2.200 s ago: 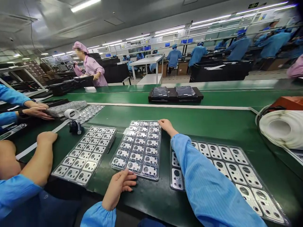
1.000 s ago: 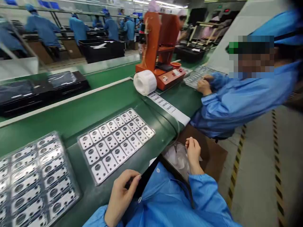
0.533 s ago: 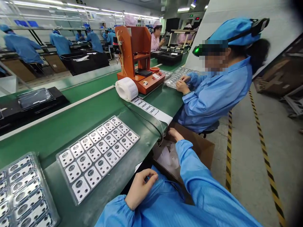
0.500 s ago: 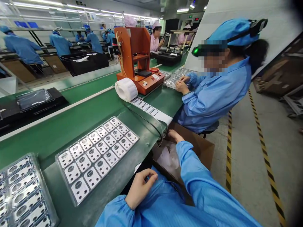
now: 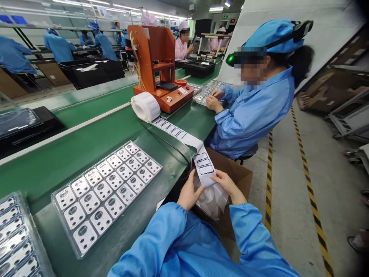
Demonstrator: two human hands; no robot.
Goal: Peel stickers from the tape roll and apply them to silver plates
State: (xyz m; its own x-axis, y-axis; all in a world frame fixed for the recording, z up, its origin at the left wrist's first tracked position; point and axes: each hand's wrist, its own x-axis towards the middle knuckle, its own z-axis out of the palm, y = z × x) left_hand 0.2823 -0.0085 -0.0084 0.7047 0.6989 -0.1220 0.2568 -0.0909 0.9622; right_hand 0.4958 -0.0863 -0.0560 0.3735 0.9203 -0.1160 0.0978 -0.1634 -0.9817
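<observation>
A white label strip (image 5: 205, 164) printed with dark outlines hangs over the table edge from a label roll (image 5: 146, 107). My right hand (image 5: 230, 185) pinches the strip's lower right edge between thumb and fingers. On the strip's other side, my left hand (image 5: 189, 191) has its thumb and fingers apart, the thumb tip close to the strip's lower corner. I cannot tell whether it touches. Crumpled pale backing paper (image 5: 211, 200) lies below in a cardboard box (image 5: 243, 173). To the left, a clear tray (image 5: 107, 194) holds rows of silver plates with dark round holes.
Another tray of plates (image 5: 17, 238) lies at the table's near left. An orange press (image 5: 161, 65) stands beyond the roll. A co-worker in blue (image 5: 253, 107) sits on the right, hands at more trays. A thin cable (image 5: 170, 142) runs toward the table edge.
My right hand has come up from the box and taken hold of the label strip, which now hangs farther down. My left hand has moved up and right to the strip. The view has shifted right.
</observation>
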